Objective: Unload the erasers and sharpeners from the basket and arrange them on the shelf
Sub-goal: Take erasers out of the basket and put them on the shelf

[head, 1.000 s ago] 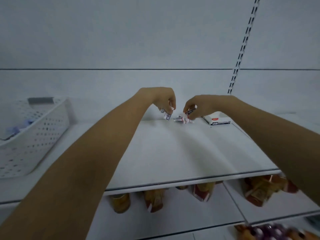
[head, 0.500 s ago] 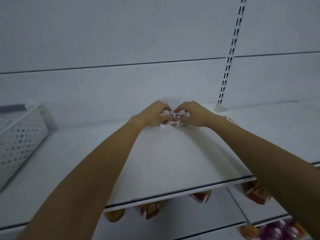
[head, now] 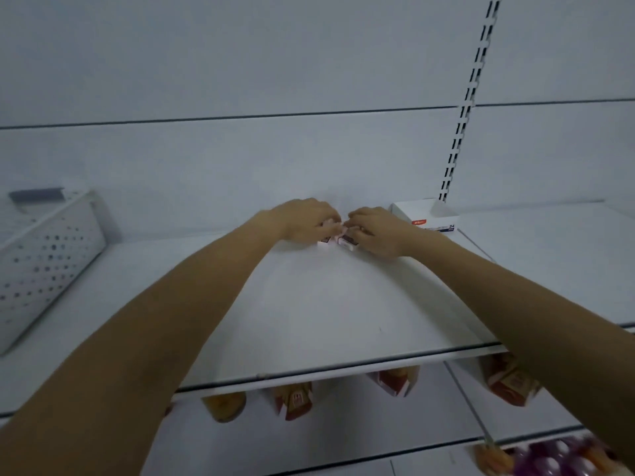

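Note:
A few small white erasers with dark and red wrappers (head: 345, 240) lie near the back of the white shelf (head: 309, 310), mostly hidden under my fingers. My left hand (head: 305, 219) lies over the left eraser (head: 324, 240), its fingers fairly straight and resting on it. My right hand (head: 378, 231) meets it from the right, with curled fingertips pinching the right eraser. Both hands touch at the fingertips. The white perforated basket (head: 51, 259) stands at the shelf's left end, and its contents are out of sight.
A white open carton with a red label (head: 426, 218) stands right of my right hand, against the slotted upright (head: 464, 125). Below the shelf's front edge are orange-and-red packets (head: 292, 400) and purple items (head: 549, 462) on lower shelves.
Both hands came down from above the shelf and closed together over the erasers, flattening onto them. The view shifted, and the white carton reappears at the right.

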A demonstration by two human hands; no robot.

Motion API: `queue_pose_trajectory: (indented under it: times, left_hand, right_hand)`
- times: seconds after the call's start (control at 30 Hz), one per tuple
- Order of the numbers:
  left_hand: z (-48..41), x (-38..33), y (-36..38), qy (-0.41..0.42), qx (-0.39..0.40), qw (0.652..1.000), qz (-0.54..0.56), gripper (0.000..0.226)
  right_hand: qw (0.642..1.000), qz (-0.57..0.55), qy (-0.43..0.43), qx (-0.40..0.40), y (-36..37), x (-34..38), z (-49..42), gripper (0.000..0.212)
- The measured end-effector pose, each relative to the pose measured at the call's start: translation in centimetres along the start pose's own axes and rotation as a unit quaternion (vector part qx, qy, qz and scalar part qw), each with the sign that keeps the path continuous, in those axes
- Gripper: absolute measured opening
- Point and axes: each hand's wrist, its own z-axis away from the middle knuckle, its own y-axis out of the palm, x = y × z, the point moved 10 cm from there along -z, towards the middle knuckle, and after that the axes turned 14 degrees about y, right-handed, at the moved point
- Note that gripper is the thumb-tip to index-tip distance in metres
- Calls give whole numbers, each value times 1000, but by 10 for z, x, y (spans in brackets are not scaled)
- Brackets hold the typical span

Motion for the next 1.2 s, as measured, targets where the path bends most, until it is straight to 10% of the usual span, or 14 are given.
queue_pose_trajectory:
  times: [0.8,1.2]
  left_hand:
    - [248,50,-148,-334,23,942,-26,18]
    - [421,118,-175,-362,-28,931,-43,14]
  right_hand:
    - [952,85,-286,65,-34,256,38,25]
    - [952,75,-296,3,-55,430,22,26]
